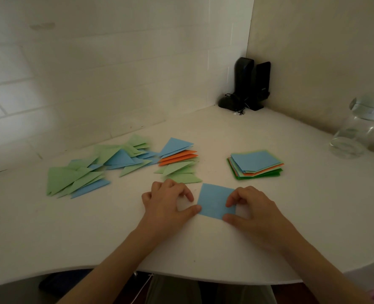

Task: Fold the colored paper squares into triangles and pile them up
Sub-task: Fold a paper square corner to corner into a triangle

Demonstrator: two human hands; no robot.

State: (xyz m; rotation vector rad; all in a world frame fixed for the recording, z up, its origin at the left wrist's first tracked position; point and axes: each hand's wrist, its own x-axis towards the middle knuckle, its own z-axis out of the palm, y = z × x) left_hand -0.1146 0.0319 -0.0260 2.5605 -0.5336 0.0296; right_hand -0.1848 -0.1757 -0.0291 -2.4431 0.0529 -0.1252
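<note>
Blue paper square [214, 199] flat on white table [116, 233], left hand [167, 201] pinching its left edge, right hand [250, 207] pinching its right edge, folded triangles [177, 160] piled behind

Dim corner: white curved table [94, 227] against white tiled wall [94, 73], meeting plain beige wall [324, 51].

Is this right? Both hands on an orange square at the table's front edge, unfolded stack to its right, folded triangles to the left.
Not quite: the square is blue, not orange, as the head view shows. Left hand and right hand do hold it by its sides, with the unfolded stack to its right and folded triangles to the left.
</note>
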